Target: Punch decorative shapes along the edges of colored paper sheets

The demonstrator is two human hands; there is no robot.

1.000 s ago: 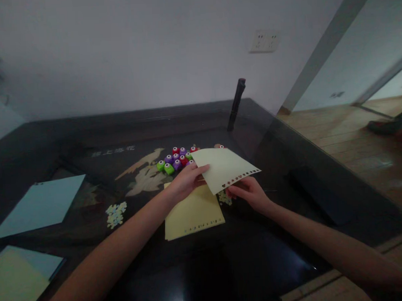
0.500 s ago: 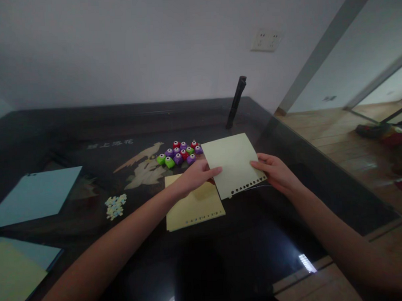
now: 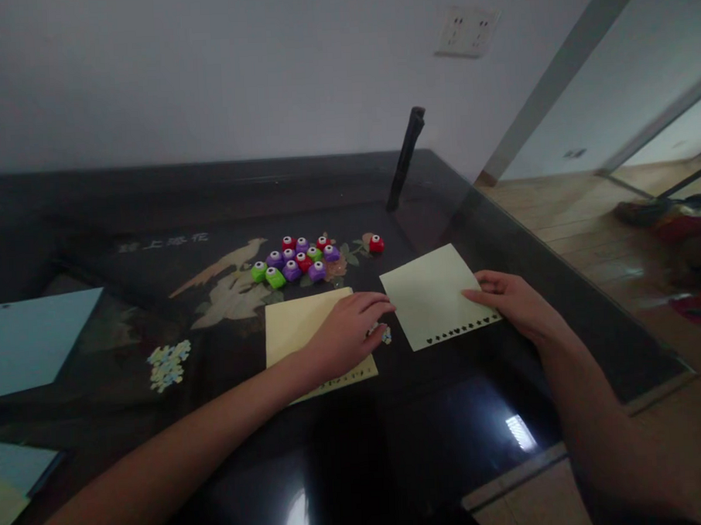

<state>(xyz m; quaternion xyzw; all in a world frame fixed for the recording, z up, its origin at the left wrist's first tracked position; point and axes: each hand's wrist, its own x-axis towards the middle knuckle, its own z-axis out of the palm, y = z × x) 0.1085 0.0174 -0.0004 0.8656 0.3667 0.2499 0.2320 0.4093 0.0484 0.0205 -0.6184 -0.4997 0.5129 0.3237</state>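
1. Across the whole lower view we see the table (image 3: 151,217), a dark glossy top with a pale bird picture set into it; it carries everything else.
2. At its left edge lies a light blue sheet (image 3: 34,342), flat and well apart from both hands, and another blue and yellowish sheet (image 3: 11,482) shows at the near left corner.
3. Near the middle lies a yellow sheet (image 3: 298,330), flat, with a row of small punched holes along its near edge.
4. Just to its right, apart from it, lies a pale green sheet (image 3: 430,290), flat on the table, with a row of punched hearts along its near edge.
5. Our left hand (image 3: 345,336) rests over the right part of the yellow sheet, fingers loosely curled and spread, gripping nothing that we can make out; the fingertips reach toward the pale green sheet's left edge.
6. Our right hand (image 3: 512,302) lies on the right edge of the pale green sheet, fingers extended flat upon it, pressing rather than pinching.
7. Behind the sheets stands a cluster of small punches (image 3: 295,261), purple, red and green, with one red punch (image 3: 376,243) set apart to the right.
8. Left of the yellow sheet lies a small heap of paper cut-outs (image 3: 169,363); no container holds them.
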